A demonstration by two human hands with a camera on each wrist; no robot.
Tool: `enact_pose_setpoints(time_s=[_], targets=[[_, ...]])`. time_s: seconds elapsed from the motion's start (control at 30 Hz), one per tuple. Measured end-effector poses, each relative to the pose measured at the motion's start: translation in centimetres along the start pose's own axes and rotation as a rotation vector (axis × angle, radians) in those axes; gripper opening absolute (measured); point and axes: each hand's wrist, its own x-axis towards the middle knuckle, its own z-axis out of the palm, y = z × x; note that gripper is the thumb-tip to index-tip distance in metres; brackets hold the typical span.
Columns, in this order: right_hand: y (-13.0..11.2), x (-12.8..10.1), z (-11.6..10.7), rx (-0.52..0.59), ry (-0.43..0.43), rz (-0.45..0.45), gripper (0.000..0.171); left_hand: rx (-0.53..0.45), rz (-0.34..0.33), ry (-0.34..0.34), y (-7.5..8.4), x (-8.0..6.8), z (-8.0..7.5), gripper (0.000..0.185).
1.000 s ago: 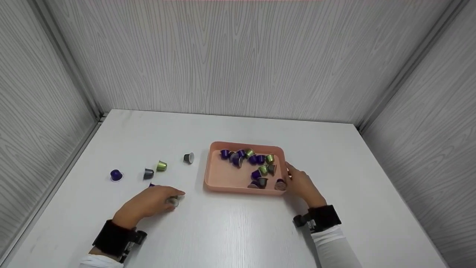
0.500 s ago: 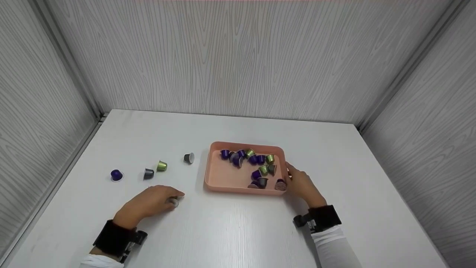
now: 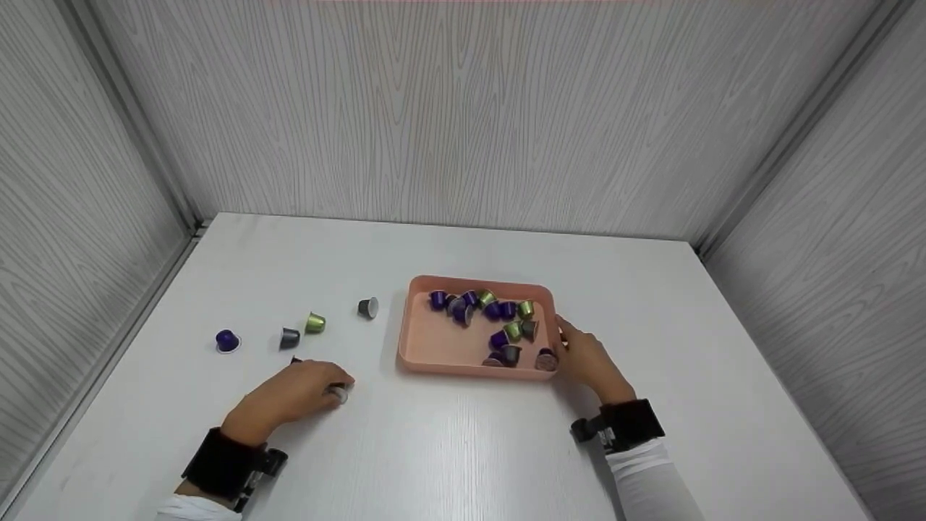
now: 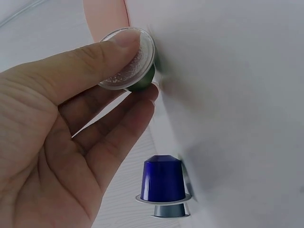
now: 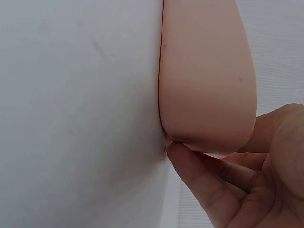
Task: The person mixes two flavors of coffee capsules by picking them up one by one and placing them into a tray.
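Observation:
My left hand [image 3: 293, 394] pinches a green coffee capsule [image 4: 142, 81] between thumb and fingers, low over the white table's left half. The thumb lies across its silvery lid. Just past the knuckles, a blue capsule [image 4: 163, 178] stands lid down in the left wrist view, a grey-blue capsule [image 4: 169, 210] behind it. My right hand [image 3: 589, 362] grips the right end of a shallow salmon-pink tray [image 3: 441, 370], with a fingertip [image 5: 179, 152] tucked at the bottom of its corner. Several purple, green and dark capsules [image 3: 499, 338] lie in the tray, mostly toward its right and back.
Loose capsules lie left of the tray: a dark one [image 3: 367, 307], a green one [image 3: 315, 323], a grey one [image 3: 289, 338] and a blue one [image 3: 227, 341] farthest left. Grey wood-grain panels [image 3: 463, 108] enclose the table at the back and sides.
My left fingertips draw back very slightly to the left with the capsule. The right hand and the tray hold their place.

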Motion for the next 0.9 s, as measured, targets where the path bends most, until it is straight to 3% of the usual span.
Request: enact_pose_setpoints(time_s=[0.33, 0.5, 0.9], targets=[[0.0, -0.1, -0.1, -0.016, 0.014, 0.001, 0.051, 0.012, 0.019, 0.009, 0.1, 0.3, 0.3, 0.028], [0.1, 0.1, 0.1, -0.018, 0.008, -0.002, 0.051, 0.004, -0.014, 0.004, 0.4, 0.4, 0.4, 0.028], [0.1, 0.1, 0.0, -0.017, 0.017, -0.017, 0.051, 0.017, -0.004, 0.023, 1.7, 1.3, -0.6, 0.028]])
